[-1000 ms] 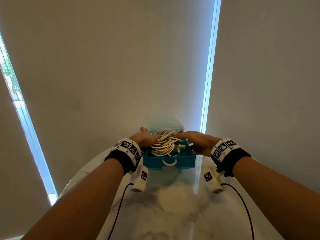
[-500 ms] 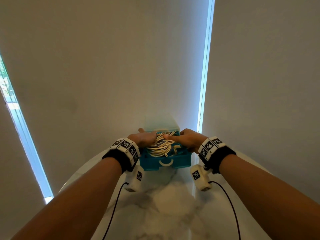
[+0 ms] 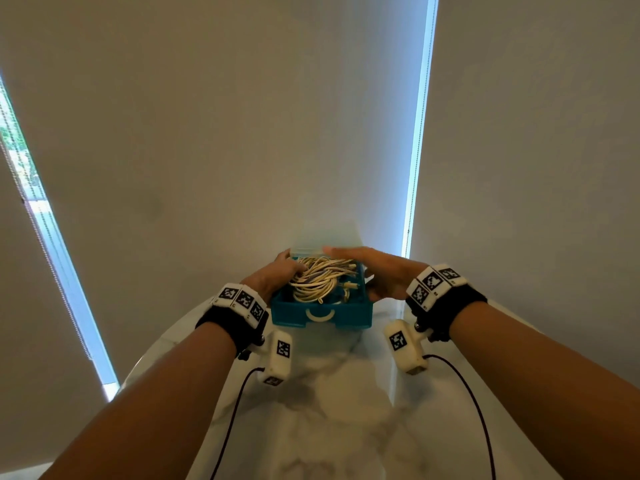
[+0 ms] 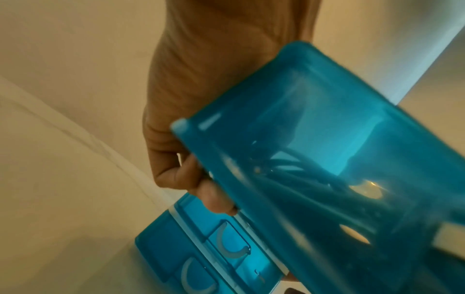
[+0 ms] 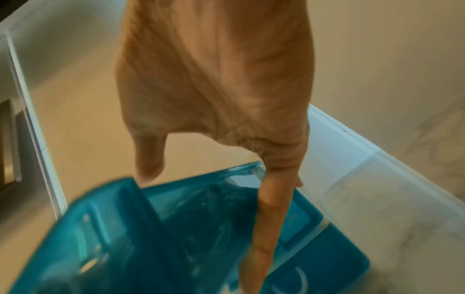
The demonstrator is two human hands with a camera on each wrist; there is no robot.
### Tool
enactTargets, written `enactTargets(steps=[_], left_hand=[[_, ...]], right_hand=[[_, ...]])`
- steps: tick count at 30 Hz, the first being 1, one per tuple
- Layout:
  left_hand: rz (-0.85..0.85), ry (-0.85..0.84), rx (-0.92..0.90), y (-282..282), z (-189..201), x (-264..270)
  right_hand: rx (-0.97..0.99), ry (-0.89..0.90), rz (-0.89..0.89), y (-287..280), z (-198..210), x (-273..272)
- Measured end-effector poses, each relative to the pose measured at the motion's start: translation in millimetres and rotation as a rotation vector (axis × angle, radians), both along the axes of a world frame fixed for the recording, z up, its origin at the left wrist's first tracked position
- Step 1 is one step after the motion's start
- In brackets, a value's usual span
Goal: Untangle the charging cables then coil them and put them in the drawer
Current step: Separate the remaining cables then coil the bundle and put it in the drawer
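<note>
- Head view: a translucent teal plastic drawer point(image 3: 321, 315) with a pale curved handle sits at the far edge of the glossy marble table point(image 3: 329, 410). Cream coiled cables point(image 3: 320, 280) fill it. The left hand point(image 3: 273, 278) curls over its left wall; the right hand point(image 3: 377, 271) lies flat along its right side, fingers straight.
- Left wrist view: curled fingers point(image 4: 214, 197) grip the drawer point(image 4: 327, 159) wall; a teal drawer unit point(image 4: 201, 248) stands below.
- Right wrist view: blurred; straight fingers point(image 5: 271, 208) seemingly press the drawer point(image 5: 125, 238).

Drawer point(image 3: 322, 315) w/ the cables point(image 3: 320, 280) is up off the table now, left hand point(image 3: 273, 277) gripping its left edge, while the right hand point(image 3: 377, 271) has flattened out, fingers straight along the right side vs. curled on the rim 0.5 s ago.
</note>
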State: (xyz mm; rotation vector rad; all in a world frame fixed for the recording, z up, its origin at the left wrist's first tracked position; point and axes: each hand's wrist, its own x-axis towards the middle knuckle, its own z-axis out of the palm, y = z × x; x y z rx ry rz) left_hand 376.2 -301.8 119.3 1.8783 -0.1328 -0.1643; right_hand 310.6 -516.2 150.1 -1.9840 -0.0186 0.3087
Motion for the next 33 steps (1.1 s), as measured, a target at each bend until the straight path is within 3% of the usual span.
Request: enactTargets(steps=[3, 11, 17, 26, 30, 33], left_hand=[[-0.017, 0.005, 0.054, -2, -2, 9], [-0.114, 0.16, -0.046, 10, -6, -8], [-0.006, 0.139, 0.053, 7, 6, -15], [0.054, 0.17, 0.098, 3, 13, -25], [0.044, 0.198, 0.141, 15, 11, -47], [0.036, 0.209, 0.181, 20, 6, -58]], right_hand=[[-0.168, -0.1, 0.003, 0, -5, 6], [-0.16, -0.09, -0.15, -6, -1, 3], [-0.104, -0.099, -0.217, -5, -4, 10], [0.142, 0.08, -0.077, -21, 1, -6], [0.04, -0.01, -0.125, -28, -10, -14], [0.097, -0.053, -0.166, -28, -24, -17]])
